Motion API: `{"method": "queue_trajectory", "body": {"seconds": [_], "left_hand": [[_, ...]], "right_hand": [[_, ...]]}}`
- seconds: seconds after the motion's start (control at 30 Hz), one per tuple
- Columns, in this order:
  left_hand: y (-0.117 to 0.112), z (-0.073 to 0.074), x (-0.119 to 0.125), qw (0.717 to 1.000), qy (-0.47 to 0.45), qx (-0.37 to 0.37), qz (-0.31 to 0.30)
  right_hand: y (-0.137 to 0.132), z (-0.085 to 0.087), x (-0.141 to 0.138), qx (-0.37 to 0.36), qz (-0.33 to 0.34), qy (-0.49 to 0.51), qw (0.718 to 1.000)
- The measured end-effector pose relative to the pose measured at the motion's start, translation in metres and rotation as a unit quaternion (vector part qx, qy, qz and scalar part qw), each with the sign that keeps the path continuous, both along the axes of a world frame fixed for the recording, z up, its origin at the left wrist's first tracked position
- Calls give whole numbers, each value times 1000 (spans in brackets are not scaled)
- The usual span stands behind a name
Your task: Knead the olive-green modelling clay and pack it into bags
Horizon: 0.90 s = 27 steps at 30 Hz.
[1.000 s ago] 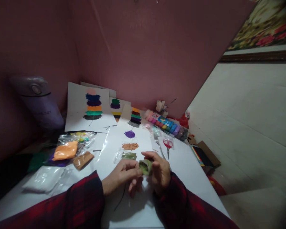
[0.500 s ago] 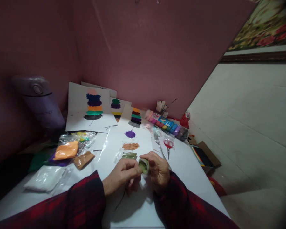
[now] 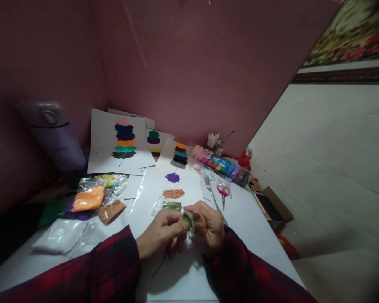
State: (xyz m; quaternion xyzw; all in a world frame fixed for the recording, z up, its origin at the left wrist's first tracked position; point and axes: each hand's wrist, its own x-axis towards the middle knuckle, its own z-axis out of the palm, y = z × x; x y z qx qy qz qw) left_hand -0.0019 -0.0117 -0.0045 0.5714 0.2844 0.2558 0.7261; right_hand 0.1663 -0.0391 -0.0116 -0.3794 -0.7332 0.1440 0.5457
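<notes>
Between my hands, over the white paper, is a small piece of olive-green clay [image 3: 189,222], apparently in a thin clear wrapper. My left hand [image 3: 164,232] pinches its left side with thumb and forefinger. Closed around the right side is my right hand [image 3: 210,227], fingers curled. A thin dark line hangs or lies below my left hand; what it is I cannot tell. Just beyond my fingers a flat green packet [image 3: 172,205] lies on the paper, below a brown striped clay patch [image 3: 173,193] and a purple clay patch [image 3: 172,177].
A fork [image 3: 210,189] and red-handled scissors [image 3: 223,195] lie to the right. Behind them is a pack of coloured clay [image 3: 221,164]. Bagged orange clay [image 3: 88,198], brown clay [image 3: 111,211] and white clay [image 3: 60,236] are at left, near a purple bottle [image 3: 55,139]. Clay-covered sheets [image 3: 101,143] lean at the back.
The opening of the green clay's wrapper has narrowed and turned slightly as my right fingers moved a little left. My left hand has hardly moved.
</notes>
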Motion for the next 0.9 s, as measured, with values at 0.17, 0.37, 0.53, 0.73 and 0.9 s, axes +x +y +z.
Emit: {"method": "queue_trajectory", "body": {"seconds": [0.17, 0.37, 0.53, 0.73, 0.9], "left_hand": [[-1, 3, 0, 1000, -1, 7, 3], [-1, 4, 3, 1000, 7, 24, 3], [-1, 4, 3, 1000, -1, 4, -12], [-1, 4, 3, 1000, -10, -13, -5], [-1, 4, 3, 1000, 8, -8, -6]], "right_hand": [[2, -4, -1, -20, -14, 15, 1000], [3, -6, 0, 9, -38, 5, 999], [2, -3, -1, 17, -36, -5, 999], [0, -3, -2, 2, -32, -1, 999], [-1, -2, -2, -3, -11, -4, 1000]]}}
